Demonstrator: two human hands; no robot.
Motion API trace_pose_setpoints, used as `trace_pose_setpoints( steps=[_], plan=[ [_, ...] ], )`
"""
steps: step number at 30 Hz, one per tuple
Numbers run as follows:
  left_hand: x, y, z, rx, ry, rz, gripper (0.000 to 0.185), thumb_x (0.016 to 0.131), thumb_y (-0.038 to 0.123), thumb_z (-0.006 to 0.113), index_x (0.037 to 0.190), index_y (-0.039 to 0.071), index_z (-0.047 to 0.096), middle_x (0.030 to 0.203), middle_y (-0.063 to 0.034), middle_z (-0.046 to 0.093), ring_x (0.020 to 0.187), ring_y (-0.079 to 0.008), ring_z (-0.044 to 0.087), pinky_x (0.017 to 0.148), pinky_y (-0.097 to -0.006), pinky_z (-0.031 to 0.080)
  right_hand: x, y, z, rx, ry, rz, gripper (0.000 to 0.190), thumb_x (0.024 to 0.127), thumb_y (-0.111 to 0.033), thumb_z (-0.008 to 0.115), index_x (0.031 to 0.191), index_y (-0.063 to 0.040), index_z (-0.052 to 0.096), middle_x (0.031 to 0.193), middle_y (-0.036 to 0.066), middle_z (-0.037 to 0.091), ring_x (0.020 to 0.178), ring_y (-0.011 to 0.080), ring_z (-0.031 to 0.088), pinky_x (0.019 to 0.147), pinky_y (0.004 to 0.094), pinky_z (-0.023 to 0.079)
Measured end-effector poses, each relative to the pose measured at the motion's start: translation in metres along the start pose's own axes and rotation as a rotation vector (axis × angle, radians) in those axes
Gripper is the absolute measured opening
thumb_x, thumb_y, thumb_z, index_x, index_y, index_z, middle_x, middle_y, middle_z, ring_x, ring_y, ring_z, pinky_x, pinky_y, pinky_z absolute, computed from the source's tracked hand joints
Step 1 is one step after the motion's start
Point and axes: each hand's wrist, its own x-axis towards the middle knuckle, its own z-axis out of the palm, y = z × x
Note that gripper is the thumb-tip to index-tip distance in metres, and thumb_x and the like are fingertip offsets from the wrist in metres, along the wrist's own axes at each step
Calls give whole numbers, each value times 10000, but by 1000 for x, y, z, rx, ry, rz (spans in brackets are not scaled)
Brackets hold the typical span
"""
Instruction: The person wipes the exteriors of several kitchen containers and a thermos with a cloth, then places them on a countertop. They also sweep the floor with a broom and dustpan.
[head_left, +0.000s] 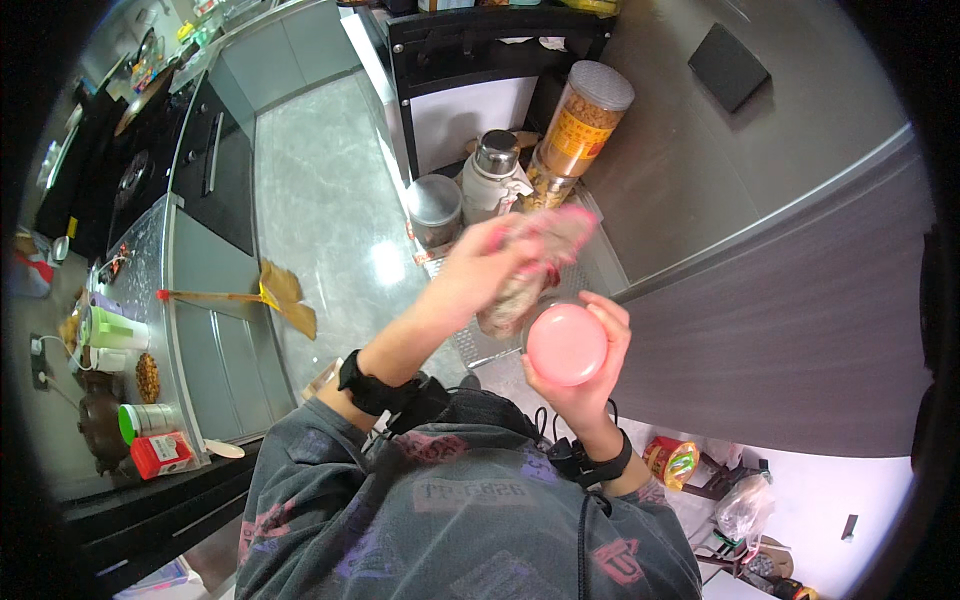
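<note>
A crumpled grey-beige cloth with pink edges is gripped by my left hand; part of it is blurred. Close below and to the right, my right hand holds a round container with a pink lid, its lid facing up towards me. The cloth's lower end hangs beside the container; whether they touch I cannot tell. Beyond my hands stand a white bottle with a steel cap, a jar with a grey lid and a tall clear jar of brown food above another jar.
At the left is a counter with a green-and-white pitcher and a red box. A yellow-and-brown broom is between counter and floor. A grey panel runs along the right. A wrapped red package lies lower right.
</note>
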Motion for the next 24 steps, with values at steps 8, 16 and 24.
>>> trace_pose_setpoints(
  steps=[8, 16, 24],
  plan=[
    [-51, -15, -16, 322, -334, 352, 511, 793, 138, 631, 1256, 1, 467, 1230, -146, 507, 1133, -258, 506, 945, -394, 424, 1, 2, -1, 83, -47, 7, 878, 562, -184, 883, 1248, -63, 349, 1233, 162, 429, 1162, 273, 458, 974, 400, 383],
    [-40, 4, 11, 631, -213, 431, 277, 727, 106, 672, 957, -6, 565, 961, -92, 595, 826, -176, 569, 726, -304, 451, -2, -8, 4, 155, -135, 141, 829, 536, -153, 873, 1237, -30, 448, 1203, 136, 470, 1120, 305, 491, 944, 383, 407],
    [-13, 10, 1, -373, -65, -200, 232, 931, 159, 503, 1061, -15, 585, 953, -73, 641, 854, -153, 612, 759, -303, 493, 6, -9, -5, 71, -82, 11, 844, 541, -121, 852, 1220, -66, 355, 1240, 166, 426, 1148, 281, 449, 960, 408, 381]
  ],
)
